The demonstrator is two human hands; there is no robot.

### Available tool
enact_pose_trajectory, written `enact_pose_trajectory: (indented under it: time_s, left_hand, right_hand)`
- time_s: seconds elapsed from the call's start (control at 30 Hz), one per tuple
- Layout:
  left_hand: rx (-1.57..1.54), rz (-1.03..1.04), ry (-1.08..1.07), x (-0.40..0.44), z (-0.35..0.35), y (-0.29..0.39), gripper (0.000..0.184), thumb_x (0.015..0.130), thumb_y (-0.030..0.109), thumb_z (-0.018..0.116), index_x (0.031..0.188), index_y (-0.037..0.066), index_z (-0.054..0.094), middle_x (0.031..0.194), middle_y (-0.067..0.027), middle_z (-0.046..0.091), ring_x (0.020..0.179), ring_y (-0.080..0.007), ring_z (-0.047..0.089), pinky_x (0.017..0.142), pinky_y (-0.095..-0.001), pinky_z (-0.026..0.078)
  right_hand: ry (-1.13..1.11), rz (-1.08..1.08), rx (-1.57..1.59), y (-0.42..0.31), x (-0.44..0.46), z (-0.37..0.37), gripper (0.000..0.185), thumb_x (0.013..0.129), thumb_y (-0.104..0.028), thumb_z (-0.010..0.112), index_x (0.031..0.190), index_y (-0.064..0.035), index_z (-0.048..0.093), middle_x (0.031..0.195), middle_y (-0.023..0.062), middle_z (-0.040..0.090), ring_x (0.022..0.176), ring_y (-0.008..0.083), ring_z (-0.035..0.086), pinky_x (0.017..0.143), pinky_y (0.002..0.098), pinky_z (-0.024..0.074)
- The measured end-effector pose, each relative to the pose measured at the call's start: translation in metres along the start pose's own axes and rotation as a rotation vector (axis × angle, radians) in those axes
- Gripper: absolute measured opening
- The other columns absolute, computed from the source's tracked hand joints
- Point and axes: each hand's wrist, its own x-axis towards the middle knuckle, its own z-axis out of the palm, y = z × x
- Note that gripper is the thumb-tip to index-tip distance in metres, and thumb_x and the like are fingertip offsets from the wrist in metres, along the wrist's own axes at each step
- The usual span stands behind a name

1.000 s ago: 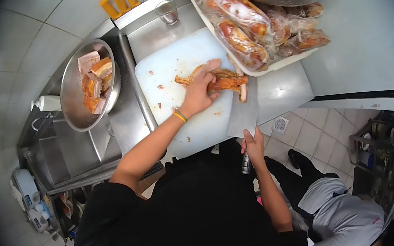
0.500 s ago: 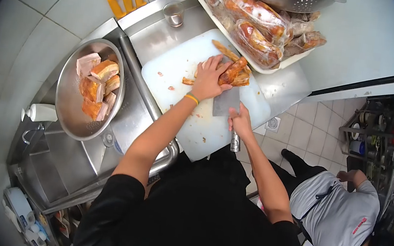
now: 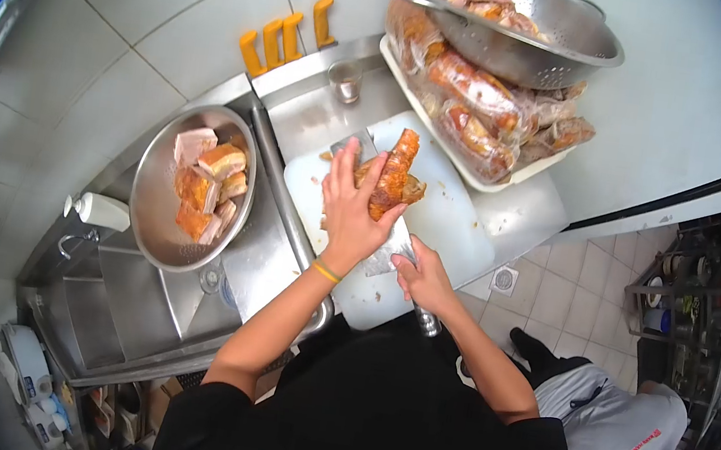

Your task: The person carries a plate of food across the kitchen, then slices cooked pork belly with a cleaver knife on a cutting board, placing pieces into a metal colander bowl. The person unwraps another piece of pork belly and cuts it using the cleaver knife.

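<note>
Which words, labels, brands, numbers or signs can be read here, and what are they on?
None can be read.
Red lettering on the co-worker's grey shirt: too small and blurred to read.
Cleaver: no lettering that I can make out.

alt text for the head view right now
A person's left grip touches browned meat on a white cutting board, while the right grip holds a cleaver. A metal bowl of meat chunks sits left of the board.
</note>
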Motion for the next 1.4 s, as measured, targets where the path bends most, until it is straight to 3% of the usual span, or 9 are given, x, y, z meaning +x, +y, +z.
enact_pose_trajectory:
  time_s: [0.23, 0.3, 0.47, 0.6, 0.67, 0.77, 1.0, 1.27, 1.4]
  left_hand:
    - [-0.01, 0.641, 0.435, 0.182, -0.088, 0.105, 0.063, 0.071, 0.033, 0.078, 0.128, 0.012, 0.059, 0.139, -0.0257, 0.044, 0.117, -0.0421, 0.05, 0.096, -0.0478, 0.043]
    - [-0.01, 0.531, 0.086, 0.243, -0.091, 0.139, 0.084, 0.081, 0.051, 0.068, 0.146, 0.007, 0.038, 0.15, -0.0287, 0.029, 0.138, -0.0417, 0.033, 0.112, -0.0525, 0.031]
    - [0.025, 0.465, -0.025, 0.307, -0.077, 0.162, 0.082, 0.08, 0.049, 0.071, 0.145, 0.012, 0.04, 0.151, -0.0208, 0.033, 0.135, -0.0413, 0.037, 0.109, -0.0525, 0.035]
    - [0.008, 0.416, 0.581, 0.19, -0.062, 0.051, 0.035, 0.076, 0.013, 0.065, 0.109, 0.004, 0.054, 0.107, -0.0168, 0.051, 0.099, -0.0336, 0.052, 0.087, -0.042, 0.043]
    - [0.195, 0.276, 0.366, 0.114, -0.009, -0.014, 0.016, 0.075, -0.005, 0.062, 0.09, 0.0, 0.062, 0.085, -0.0149, 0.061, 0.081, -0.0297, 0.06, 0.076, -0.0367, 0.048]
    - [0.366, 0.155, -0.19, 0.038, 0.063, -0.059, 0.034, 0.071, -0.004, 0.059, 0.104, 0.006, 0.06, 0.108, -0.0145, 0.058, 0.11, -0.0322, 0.054, 0.093, -0.042, 0.044]
    - [0.397, -0.12, -0.458, -0.001, 0.092, -0.099, 0.026, 0.075, 0.0, 0.057, 0.1, 0.006, 0.059, 0.099, -0.0161, 0.057, 0.099, -0.0358, 0.057, 0.081, -0.0481, 0.045]
    - [0.186, 0.466, 0.203, 0.202, -0.084, 0.114, 0.013, 0.082, -0.014, 0.054, 0.086, -0.001, 0.054, 0.086, -0.0119, 0.055, 0.077, -0.0242, 0.054, 0.071, -0.0312, 0.044]
    - [0.214, 0.607, 0.169, 0.298, -0.079, 0.181, 0.023, 0.085, -0.002, 0.062, 0.109, 0.0, 0.059, 0.103, -0.0107, 0.059, 0.093, -0.0221, 0.059, 0.084, -0.0315, 0.047]
  right_hand:
    - [0.139, -0.313, 0.026, -0.145, -0.042, -0.065, 0.016, 0.096, -0.015, 0.053, 0.104, -0.001, 0.05, 0.058, 0.0025, 0.052, 0.046, 0.0096, 0.049, 0.043, 0.0258, 0.0398]
    - [0.183, -0.308, 0.133, -0.155, -0.059, -0.086, 0.018, 0.096, -0.015, 0.053, 0.107, -0.0009, 0.052, 0.06, 0.0013, 0.052, 0.047, 0.0081, 0.048, 0.043, 0.024, 0.0393]
    - [0.339, -0.244, 0.23, -0.085, -0.108, -0.145, 0.034, 0.093, -0.012, 0.055, 0.121, 0.0052, 0.049, 0.07, 0.0022, 0.053, 0.046, 0.0065, 0.046, 0.041, 0.0218, 0.0404]
    - [0.353, -0.151, 0.335, 0.009, -0.161, -0.183, 0.026, 0.092, -0.011, 0.056, 0.112, 0.0046, 0.054, 0.065, 0.0003, 0.05, 0.046, 0.0065, 0.046, 0.045, 0.0221, 0.0399]
    - [0.229, -0.035, 0.339, 0.036, -0.176, -0.197, 0.022, 0.092, -0.012, 0.057, 0.108, 0.0026, 0.054, 0.061, -0.001, 0.049, 0.047, 0.0069, 0.047, 0.045, 0.0228, 0.0385]
    - [0.168, 0.097, 0.153, 0.051, -0.176, -0.215, 0.016, 0.092, -0.011, 0.057, 0.102, 0.0013, 0.055, 0.058, -0.0022, 0.048, 0.049, 0.0054, 0.047, 0.045, 0.0221, 0.0363]
    - [0.025, 0.02, -0.365, 0.071, -0.141, -0.23, 0.023, 0.09, -0.022, 0.06, 0.091, -0.0028, 0.048, 0.067, 0.0223, 0.055, 0.065, 0.044, 0.054, 0.057, 0.0456, 0.0403]
    - [-0.035, -0.105, -0.525, 0.083, -0.124, -0.234, 0.018, 0.091, -0.022, 0.059, 0.094, -0.0054, 0.052, 0.07, 0.0222, 0.06, 0.071, 0.0452, 0.058, 0.06, 0.0511, 0.0417]
    - [-0.095, -0.162, -0.583, 0.073, -0.112, -0.234, 0.017, 0.091, -0.022, 0.058, 0.096, -0.0066, 0.054, 0.071, 0.021, 0.062, 0.071, 0.0444, 0.059, 0.062, 0.0514, 0.043]
